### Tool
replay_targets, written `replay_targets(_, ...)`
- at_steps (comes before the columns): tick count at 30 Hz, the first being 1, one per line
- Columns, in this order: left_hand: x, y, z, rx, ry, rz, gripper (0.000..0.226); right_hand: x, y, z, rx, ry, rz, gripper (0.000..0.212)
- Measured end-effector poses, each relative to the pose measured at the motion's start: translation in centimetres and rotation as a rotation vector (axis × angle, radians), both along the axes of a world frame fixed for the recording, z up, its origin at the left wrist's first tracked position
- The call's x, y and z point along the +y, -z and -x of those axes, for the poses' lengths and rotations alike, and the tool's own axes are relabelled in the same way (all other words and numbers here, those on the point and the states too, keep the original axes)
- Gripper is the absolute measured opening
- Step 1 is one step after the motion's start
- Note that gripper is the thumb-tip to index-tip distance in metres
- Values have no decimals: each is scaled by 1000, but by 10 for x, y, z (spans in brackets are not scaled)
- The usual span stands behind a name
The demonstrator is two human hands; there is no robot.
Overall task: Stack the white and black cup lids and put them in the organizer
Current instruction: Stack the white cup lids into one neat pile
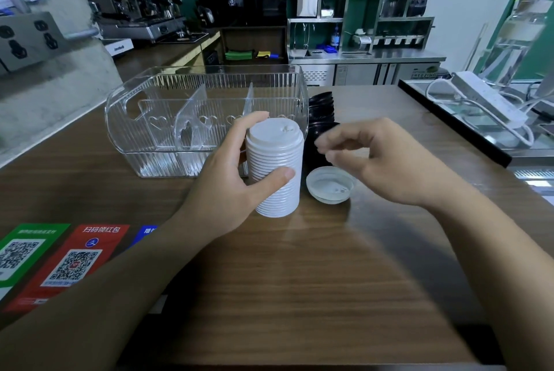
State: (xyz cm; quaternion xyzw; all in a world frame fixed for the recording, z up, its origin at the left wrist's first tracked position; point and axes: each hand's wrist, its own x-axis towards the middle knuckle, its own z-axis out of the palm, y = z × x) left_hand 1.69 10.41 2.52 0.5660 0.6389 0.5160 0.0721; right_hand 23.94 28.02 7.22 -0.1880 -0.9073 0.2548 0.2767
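A tall stack of white lids (275, 166) stands on the wooden counter, and my left hand (227, 181) grips it, thumb in front and fingers behind. One loose white lid (329, 185) lies upside down just right of the stack. My right hand (377, 157) hovers above that lid with its fingers loosely curled, holding nothing. A stack of black lids (321, 112) sits behind, partly hidden by my right hand. The clear organizer (168, 130) with dividers stands behind the white stack; its compartments show nothing inside.
QR code stickers (69, 262) lie on the counter at the near left. A black raised edge (449, 124) and a white power strip (485, 97) border the right side. Coffee machines and shelves stand far behind.
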Motion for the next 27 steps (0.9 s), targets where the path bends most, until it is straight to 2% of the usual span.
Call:
replay_targets(3, 0, 0, 2, 24, -2, 1, 83, 5, 4, -3, -226, -32, -112, 21)
replay_targets(6, 0, 0, 2, 29, -1, 3, 83, -1, 2, -5, -283, -87, -63, 15)
replay_targets(11, -1, -2, 1, 27, -14, 4, 82, 2, 1, -7, -377, -35, -98, 30)
replay_targets(27, -2, -3, 1, 36, -18, 13, 82, 4, 8, -3, -357, -21, -74, 10)
